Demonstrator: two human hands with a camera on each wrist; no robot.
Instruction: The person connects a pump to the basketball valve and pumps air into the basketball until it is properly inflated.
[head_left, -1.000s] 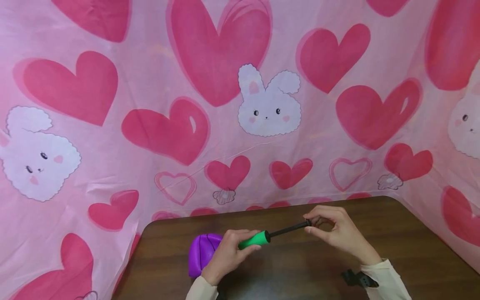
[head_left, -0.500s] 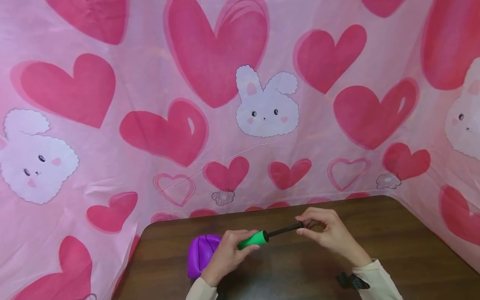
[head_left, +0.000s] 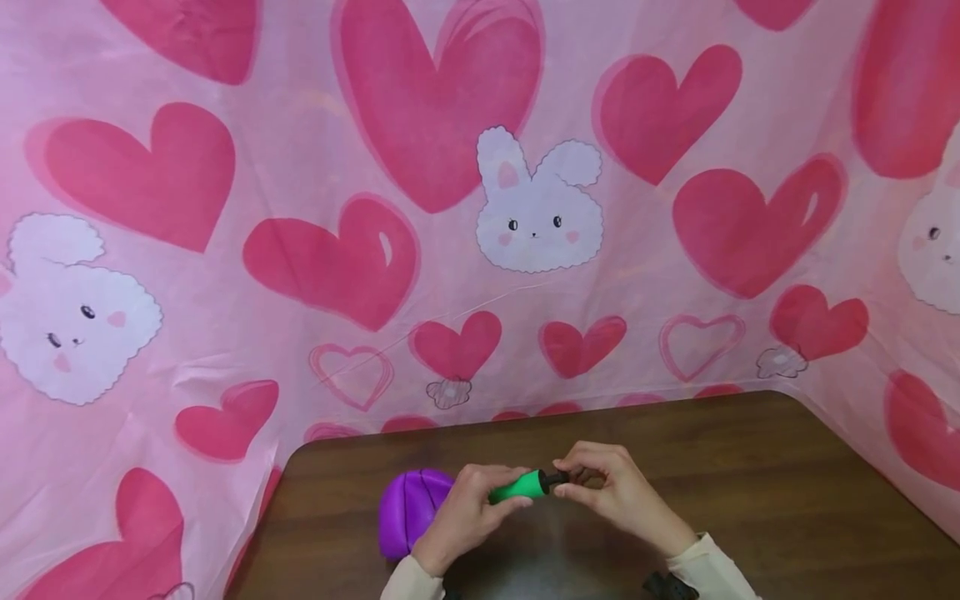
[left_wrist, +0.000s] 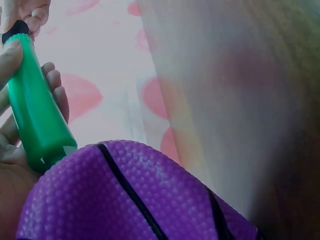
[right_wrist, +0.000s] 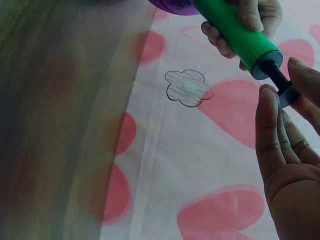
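Observation:
My left hand (head_left: 468, 510) grips the green barrel of a hand air pump (head_left: 529, 484), thumb on one side and fingers round the other. A purple rubber ball (head_left: 402, 518) with black seams, dented and underinflated, sits just left of that hand. In the left wrist view the ball (left_wrist: 125, 195) overlaps the pump's lower end, so its tip is hidden. Between thumb and fingertips, my right hand (head_left: 624, 493) pinches the pump's black plunger handle (right_wrist: 287, 95). Only a short length of rod shows between handle and barrel.
A dark wood table (head_left: 750, 467) with rounded corners lies beneath both hands. Pink cloth (head_left: 450, 275) printed with hearts and rabbits hangs behind it and at both sides. A black strap (head_left: 667, 586) shows at the right wrist.
My right hand has moved left and slightly down, pushing the plunger rod most of the way into the green barrel. The left hand and the ball stay nearly in place.

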